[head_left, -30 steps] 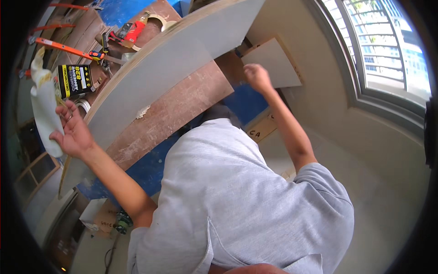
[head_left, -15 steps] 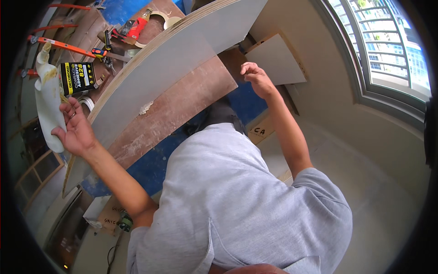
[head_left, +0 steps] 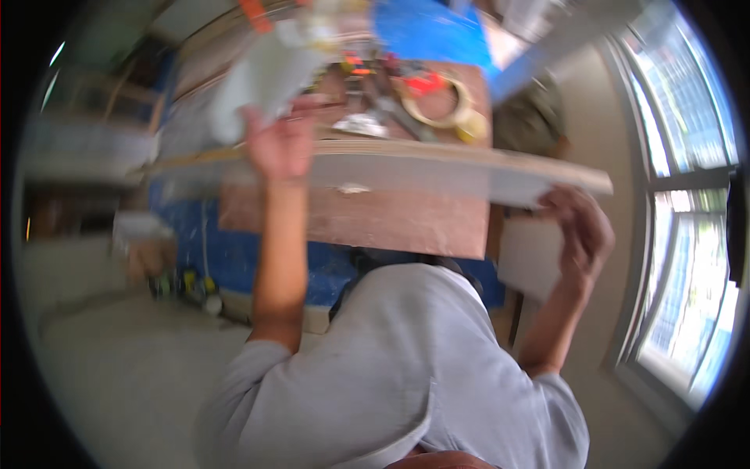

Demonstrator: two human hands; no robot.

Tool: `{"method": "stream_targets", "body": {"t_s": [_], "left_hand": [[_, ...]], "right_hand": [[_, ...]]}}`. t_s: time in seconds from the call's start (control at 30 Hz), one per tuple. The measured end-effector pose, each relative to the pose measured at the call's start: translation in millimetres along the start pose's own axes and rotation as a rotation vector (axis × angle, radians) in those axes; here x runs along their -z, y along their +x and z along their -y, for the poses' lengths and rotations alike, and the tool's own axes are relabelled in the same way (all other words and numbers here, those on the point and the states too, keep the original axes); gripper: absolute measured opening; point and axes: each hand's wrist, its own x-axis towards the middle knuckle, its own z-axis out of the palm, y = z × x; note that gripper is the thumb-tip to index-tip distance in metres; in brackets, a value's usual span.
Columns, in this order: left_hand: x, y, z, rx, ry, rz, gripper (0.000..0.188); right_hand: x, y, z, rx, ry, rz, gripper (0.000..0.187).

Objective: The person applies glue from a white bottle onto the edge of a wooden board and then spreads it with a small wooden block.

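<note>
A long grey-faced panel (head_left: 437,176) with a layered plywood edge stands on edge across the view in front of me. My left hand (head_left: 283,144) is raised over its top edge, blurred, with thumb and fingers apart. Just beyond those fingers is a pale, white container-like thing (head_left: 254,86), smeared by motion; I cannot tell whether the hand touches it. My right hand (head_left: 580,230) is at the panel's right end, fingers bent and spread, nothing visible in them. Its fingertips overlap the grey face, but contact cannot be made out.
Behind the panel, a brown work board (head_left: 475,94) carries a roll of tape (head_left: 462,109), a red tool (head_left: 424,83) and other blurred items. Blue sheeting (head_left: 234,262) covers floor below. A white board (head_left: 531,254) leans by the right wall, near a window (head_left: 680,289).
The view has swung, so the panel now runs nearly level instead of slanting. My right hand has come to the panel's right end; my left hand remains beside the white container.
</note>
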Motion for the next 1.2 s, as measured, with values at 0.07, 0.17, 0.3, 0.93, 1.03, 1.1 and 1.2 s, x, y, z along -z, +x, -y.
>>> {"method": "stream_targets", "body": {"t_s": [0.07,0.17,0.3,0.93,1.03,1.1,1.2], "left_hand": [[1.8,-1.3,7.6,-0.144,0.244,-0.092,0.057],[-20.3,-2.1,21.2,-0.219,0.120,-0.186,0.059],[-36.2,-13.8,20.2,-0.268,0.216,-0.277,0.057],[-48.2,-200.8,-168.3,-1.082,0.960,-0.884,0.039],[-49.7,-192.2,-162.9,-1.093,1.045,-0.862,0.036],[-51.9,-188.7,-157.5,-1.080,1.131,-0.841,0.034],[-65.0,-186.0,-143.9,-1.027,1.320,-0.810,0.032]], "right_hand": [[-0.5,33.5,4.2,0.243,-0.255,0.074,0.024],[-26.1,65.8,3.7,0.235,-0.583,0.188,0.047],[-41.5,70.1,-10.1,0.293,-0.918,0.587,0.061],[-53.2,53.5,-12.0,0.271,-1.044,0.452,0.050],[-54.9,50.8,-10.2,0.208,-1.052,0.454,0.050],[-58.5,49.9,-4.6,0.119,-1.066,0.465,0.051],[-60.0,50.7,-1.3,0.120,-1.089,0.454,0.051]]}}
